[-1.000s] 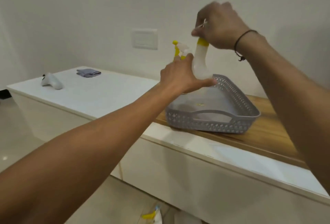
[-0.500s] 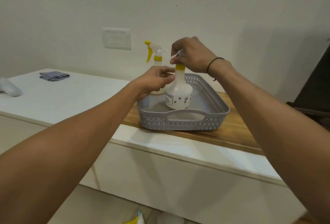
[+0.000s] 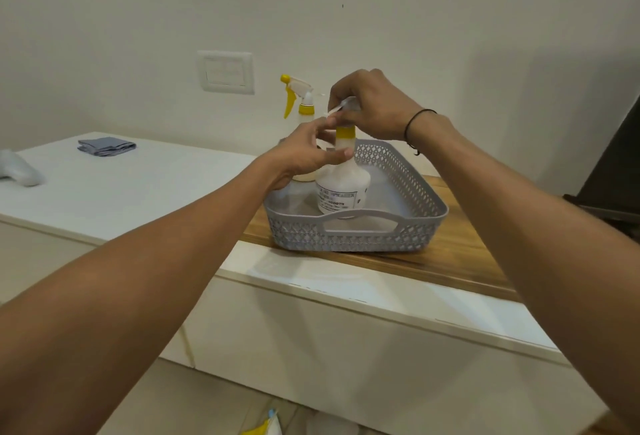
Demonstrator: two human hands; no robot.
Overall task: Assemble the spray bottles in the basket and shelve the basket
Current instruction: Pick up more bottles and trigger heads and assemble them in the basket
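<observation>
Grey lattice-patterned basket (image 3: 356, 237) on a brown wood-grain board (image 3: 460, 254), inside the basket a white bottle (image 3: 341, 188) with yellow collar and black-printed label, behind it a white bottle with yellow trigger (image 3: 301, 102), left of the basket a blue-grey folded cloth (image 3: 106, 146) on a white counter (image 3: 138, 188)

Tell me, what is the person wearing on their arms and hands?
Both arms are bare, with no sleeves showing anywhere along them. The right hand has a thin dark cord bracelet round its wrist, with a small knot hanging below. The left hand has nothing on its wrist. No gloves, rings or watch show on either of the hands.
</observation>
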